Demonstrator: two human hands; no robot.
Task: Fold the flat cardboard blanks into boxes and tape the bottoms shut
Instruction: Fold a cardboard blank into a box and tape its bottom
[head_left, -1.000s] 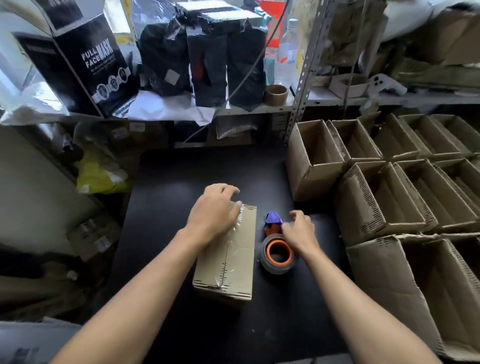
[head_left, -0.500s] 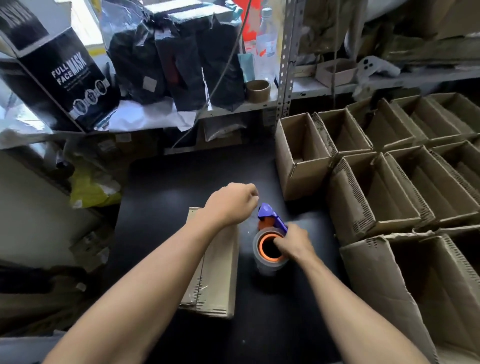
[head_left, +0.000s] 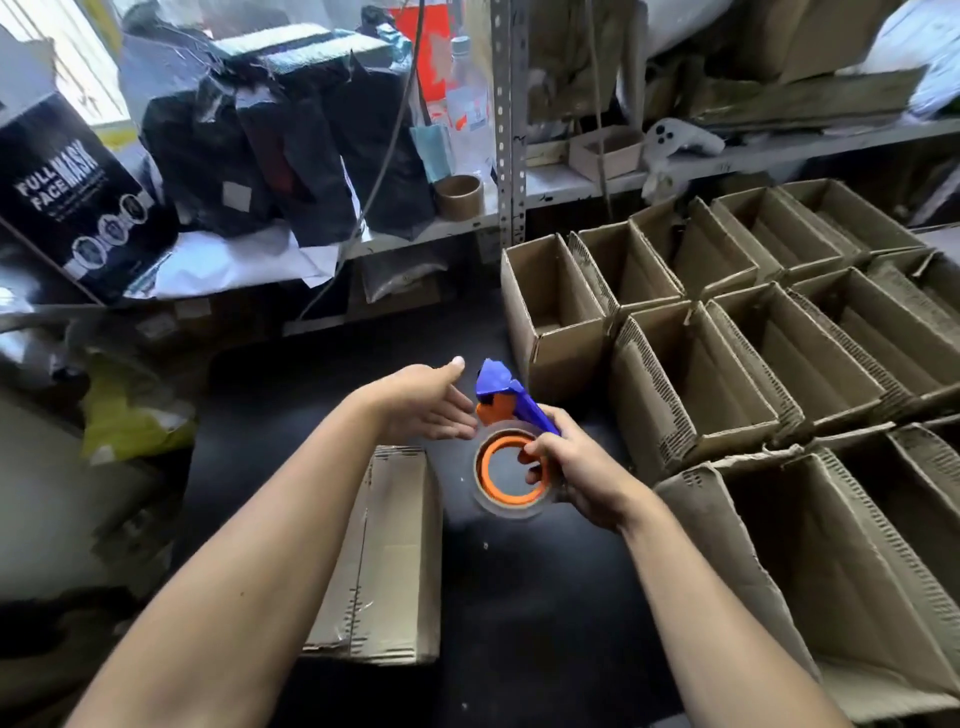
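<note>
A folded cardboard box (head_left: 395, 551) lies bottom-up on the black table (head_left: 519, 597), with clear tape along its seam. My right hand (head_left: 574, 470) grips a tape dispenser (head_left: 511, 452) with an orange core and a blue blade guard, lifted off the table to the right of the box. My left hand (head_left: 428, 402) hovers above the box's far end, fingers straight, its fingertips close to the dispenser's orange and blue head.
Several open finished boxes (head_left: 727, 364) crowd the table's right side. A metal shelf (head_left: 519, 197) behind holds black bags, a "Full Face Mask" carton (head_left: 78, 197), an empty tape core (head_left: 460, 196) and a small box. Bags lie on the floor at the left.
My left hand left the box top, uncurled and moved toward the dispenser. My right hand took hold of the dispenser and raised it off the table.
</note>
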